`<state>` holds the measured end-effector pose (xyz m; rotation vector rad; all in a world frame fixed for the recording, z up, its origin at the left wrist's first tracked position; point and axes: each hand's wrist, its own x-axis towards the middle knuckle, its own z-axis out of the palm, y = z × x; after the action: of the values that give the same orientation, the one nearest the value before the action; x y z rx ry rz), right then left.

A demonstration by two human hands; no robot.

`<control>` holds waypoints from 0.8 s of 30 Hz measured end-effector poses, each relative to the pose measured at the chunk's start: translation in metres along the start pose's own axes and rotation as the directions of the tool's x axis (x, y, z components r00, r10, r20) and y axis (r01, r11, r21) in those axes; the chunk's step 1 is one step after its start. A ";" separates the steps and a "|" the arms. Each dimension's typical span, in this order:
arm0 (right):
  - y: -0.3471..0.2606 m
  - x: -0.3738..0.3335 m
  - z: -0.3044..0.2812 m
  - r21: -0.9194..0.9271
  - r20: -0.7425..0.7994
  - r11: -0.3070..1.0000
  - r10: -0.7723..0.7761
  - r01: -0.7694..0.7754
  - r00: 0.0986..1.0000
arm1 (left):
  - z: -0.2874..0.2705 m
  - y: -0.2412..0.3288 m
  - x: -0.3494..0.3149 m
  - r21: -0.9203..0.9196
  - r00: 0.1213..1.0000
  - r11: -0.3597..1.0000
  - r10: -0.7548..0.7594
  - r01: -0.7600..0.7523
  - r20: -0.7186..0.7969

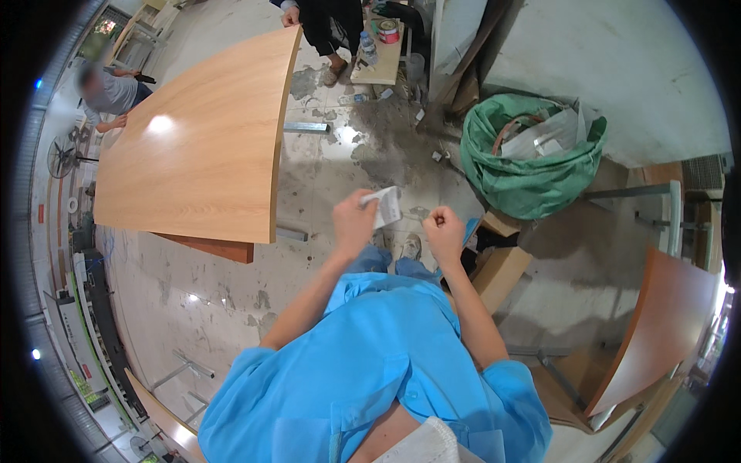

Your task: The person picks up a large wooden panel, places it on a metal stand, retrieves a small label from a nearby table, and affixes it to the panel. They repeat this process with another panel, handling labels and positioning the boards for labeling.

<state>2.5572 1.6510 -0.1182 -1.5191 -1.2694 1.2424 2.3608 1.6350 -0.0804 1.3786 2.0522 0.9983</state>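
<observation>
My left hand (353,225) is raised in front of my body, its fingers closed on one end of a small white piece of paper or packet (387,207) with dark print. The free end of the white piece points right, toward my other hand. A short gap away, my right hand (444,238) is curled closed with thumb and fingers together. Whatever its fingers may hold is too small or hidden to make out. Both hands are in the air above the floor, touching neither each other nor a table.
A wood-grain panel (208,139) lies on metal supports at the left, with one person beyond it and another person's hand (290,15) at its far corner. A stuffed green sack (532,185) and cardboard boxes (500,276) stand right. A brown panel (656,332) leans at far right.
</observation>
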 end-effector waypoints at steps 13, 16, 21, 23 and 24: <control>0.060 0.201 -0.002 -0.692 0.238 0.718 0.123 0.079 0.963 | -0.017 -0.075 0.097 -0.709 0.772 0.331 -0.403 0.623 0.491; 0.037 0.258 0.041 -0.636 0.298 0.759 0.078 0.137 0.951 | -0.004 -0.077 0.136 -0.671 0.723 0.301 -0.439 0.677 0.533; -0.026 0.371 0.119 -0.363 0.251 0.901 -0.150 0.236 0.956 | -0.010 -0.084 0.207 -0.693 0.727 0.249 -0.372 0.677 0.576; -0.058 0.423 0.146 -0.308 0.267 0.912 -0.190 0.270 0.945 | -0.023 -0.084 0.238 -0.686 0.722 0.252 -0.380 0.682 0.578; -0.073 0.452 0.160 -0.270 0.265 0.924 -0.200 0.272 0.943 | -0.029 -0.082 0.252 -0.713 0.737 0.221 -0.350 0.665 0.579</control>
<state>2.3948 2.1049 -0.1704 -1.3989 -1.8130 1.1261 2.1957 1.8403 -0.1228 0.1513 1.1514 1.1732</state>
